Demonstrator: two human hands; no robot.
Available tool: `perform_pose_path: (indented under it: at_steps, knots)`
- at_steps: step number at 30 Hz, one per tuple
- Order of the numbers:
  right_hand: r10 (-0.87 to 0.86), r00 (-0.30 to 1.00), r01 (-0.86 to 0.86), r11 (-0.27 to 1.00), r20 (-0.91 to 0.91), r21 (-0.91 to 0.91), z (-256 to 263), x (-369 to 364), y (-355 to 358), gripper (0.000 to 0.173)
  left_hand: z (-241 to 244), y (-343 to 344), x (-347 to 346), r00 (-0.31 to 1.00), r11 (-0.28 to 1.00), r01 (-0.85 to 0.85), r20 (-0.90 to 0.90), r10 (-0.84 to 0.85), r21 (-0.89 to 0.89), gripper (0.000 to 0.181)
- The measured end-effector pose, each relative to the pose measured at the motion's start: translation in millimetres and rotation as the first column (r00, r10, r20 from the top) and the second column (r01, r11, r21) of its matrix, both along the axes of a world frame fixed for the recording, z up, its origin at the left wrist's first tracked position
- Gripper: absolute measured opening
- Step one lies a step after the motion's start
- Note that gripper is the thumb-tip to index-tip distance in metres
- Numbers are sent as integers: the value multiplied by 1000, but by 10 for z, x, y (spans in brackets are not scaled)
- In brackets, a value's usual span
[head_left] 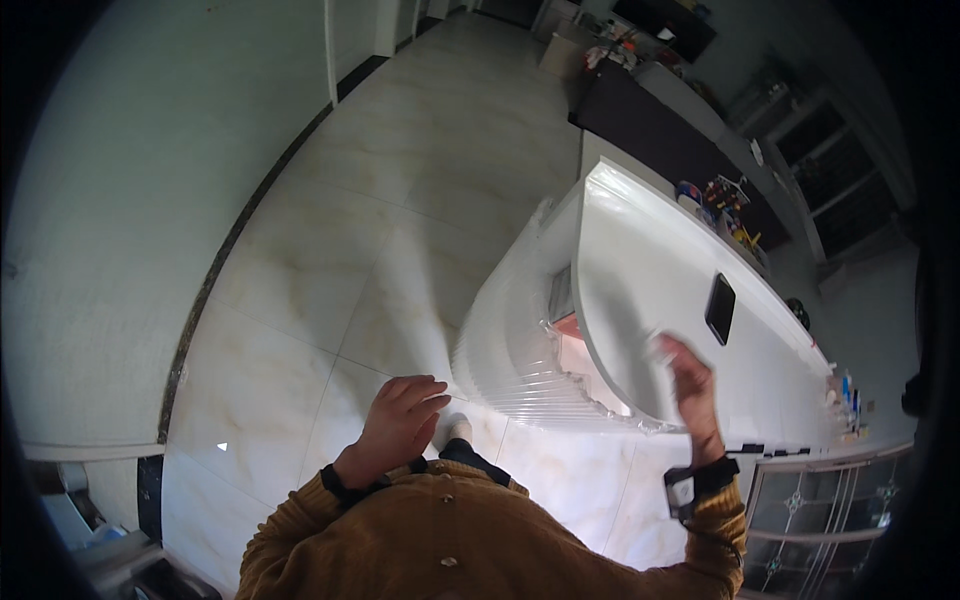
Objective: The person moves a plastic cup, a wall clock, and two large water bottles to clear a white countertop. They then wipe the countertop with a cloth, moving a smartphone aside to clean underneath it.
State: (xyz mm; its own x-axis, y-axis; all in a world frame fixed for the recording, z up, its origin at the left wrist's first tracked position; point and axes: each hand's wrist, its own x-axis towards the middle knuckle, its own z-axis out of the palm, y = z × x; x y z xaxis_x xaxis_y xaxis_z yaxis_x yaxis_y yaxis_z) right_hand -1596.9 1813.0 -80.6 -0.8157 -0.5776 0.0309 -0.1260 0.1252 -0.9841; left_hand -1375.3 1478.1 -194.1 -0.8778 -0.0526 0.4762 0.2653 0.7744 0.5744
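My right hand (691, 379), blurred by motion, is over the curved white countertop (637, 232). A small pale thing (661, 346) shows at its fingertips; the blur hides what it is. On the same surface, beyond that hand, lies a black smartphone (721, 309). My left hand (401, 416) is held in front of my body, above the tiled floor, with nothing in it and its fingers loosely spread. Clear plastic wrap (502, 345) covers the counter's ribbed curved side, and it is torn open around the shelves (581, 352) beneath the top.
Bottles and small items (851, 405) stand at the counter's right end. Behind it are colourful toys (727, 195) and a long dark-topped piece of furniture (645, 112). A glass-paned cabinet (817, 502) is at lower right. A pale wall (150, 187) bounds the tiled floor (300, 285) on the left.
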Motion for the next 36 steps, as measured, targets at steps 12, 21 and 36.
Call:
perform_pose_path:
  at_steps: [12, 21, 36]
  knots:
    - [225, 882, -71, 932, -413, 356, -1059, -795, -600, 53, -47, -98, -600, 993, 979, 111, 15, -115, 168, 30]
    - [720, 641, -313, 560, -264, 767, -132, 60, -505, 56, 133, 362, -1667, 983, 847, 100, 80, -165, 523, 37]
    - [37, 805, 578, 172, -592, 798, -676, -2497, -345, 39, 81, 580, -2558, 884, 469, 34, 192, -425, 883, 67]
